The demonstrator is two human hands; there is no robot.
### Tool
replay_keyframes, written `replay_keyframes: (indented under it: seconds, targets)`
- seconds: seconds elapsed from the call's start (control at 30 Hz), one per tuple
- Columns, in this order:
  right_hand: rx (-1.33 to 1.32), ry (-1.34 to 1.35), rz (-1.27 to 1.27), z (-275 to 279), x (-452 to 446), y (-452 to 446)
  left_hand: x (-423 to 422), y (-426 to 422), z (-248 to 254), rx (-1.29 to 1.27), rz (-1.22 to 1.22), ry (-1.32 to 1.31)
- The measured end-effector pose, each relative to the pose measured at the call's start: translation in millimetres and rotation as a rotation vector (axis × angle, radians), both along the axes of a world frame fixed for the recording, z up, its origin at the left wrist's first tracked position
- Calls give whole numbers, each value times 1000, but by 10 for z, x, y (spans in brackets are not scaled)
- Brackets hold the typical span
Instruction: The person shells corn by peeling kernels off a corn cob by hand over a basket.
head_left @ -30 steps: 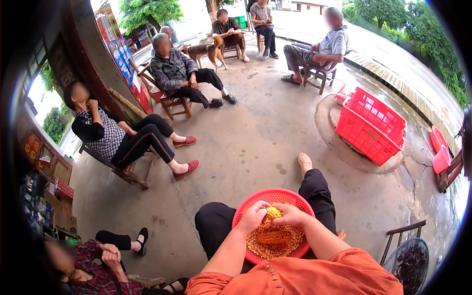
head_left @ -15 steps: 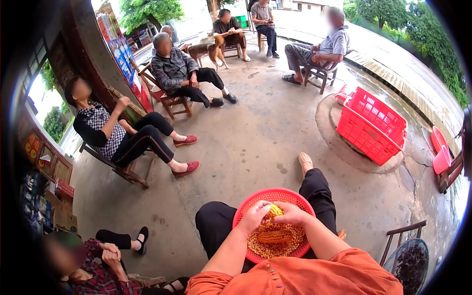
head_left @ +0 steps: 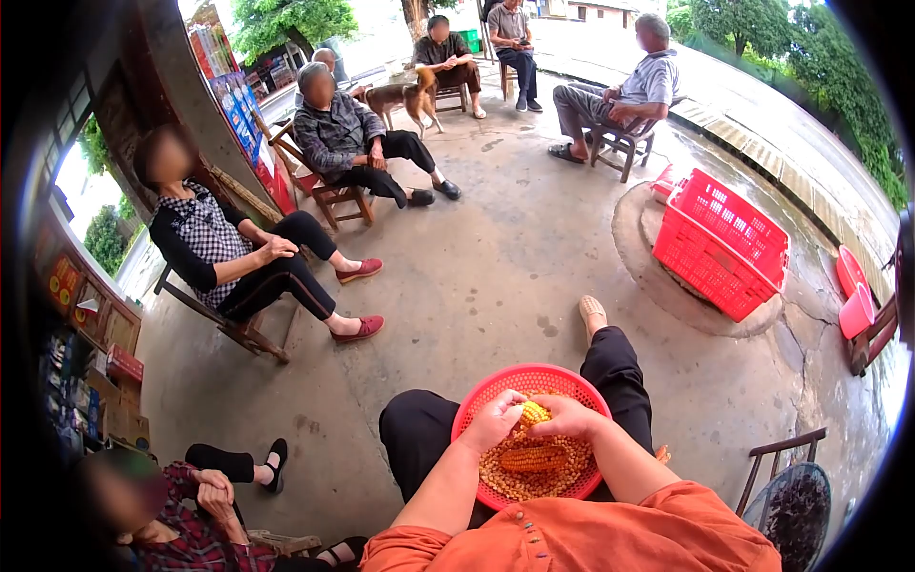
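Note:
Across my lap rests a red plastic basket (head_left: 496, 377) with a perforated wall. Loose corn kernels (head_left: 515, 484) cover its bottom, and a darker orange corn cob (head_left: 534, 459) lies on top of them. My left hand (head_left: 491, 422) and my right hand (head_left: 564, 416) are both closed around a yellow corn cob (head_left: 535, 412) above the kernels. The left fingers press on its near-left side, while the right hand grips it from the right. My fingers and palms hide part of this cob.
A stacked red crate (head_left: 720, 248) stands on the concrete ahead to the right. Several people sit on wooden chairs to the left and ahead, with a dog (head_left: 405, 98) among them. Pink basins (head_left: 856, 310) and a chair (head_left: 786, 496) with a round dark tray are at the right.
My hands stay over the basket on the same cob, with only slight finger movement. The seated person in the checked top has lowered a raised hand to the lap.

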State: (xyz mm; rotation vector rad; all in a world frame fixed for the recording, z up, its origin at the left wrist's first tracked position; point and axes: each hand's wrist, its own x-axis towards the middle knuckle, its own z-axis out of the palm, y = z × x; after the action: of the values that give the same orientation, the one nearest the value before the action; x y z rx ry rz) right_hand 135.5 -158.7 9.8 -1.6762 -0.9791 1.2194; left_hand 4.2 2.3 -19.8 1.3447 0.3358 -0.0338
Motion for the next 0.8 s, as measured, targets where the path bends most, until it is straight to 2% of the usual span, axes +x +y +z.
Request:
replay_keyframes:
  seconds: [0.13, 0.2, 0.23, 0.3, 0.4, 0.57, 0.73, 0.8]
  targets:
    - [2, -9, 24, -43, 16, -5, -5, -15, -34, 34, -15, -17]
    - [-2, -20, 26, -38, 23, -3, -3, -15, -107, 265, -17, -88]
    - [-5, -31, 27, -37, 21, -4, -10, -15, -117, 264, -17, -88]
    - [21, -62, 38, -105, 30, -5, -21, -18, -111, 480, -9, -140]
    - [25, -92, 44, -183, 42, -1, -30, -35, -63, 552, -3, -90]
    - [-25, -109, 49, -103, 30, 6, -24, -31, -110, 592, -7, -61]
    - [58, 40, -43, -76, 19, 9, -3, -12, -291, 618, 67, -114]
    - [51, -36, -50, -77, 13, 14, 4, 2, -288, 443, 50, -135]
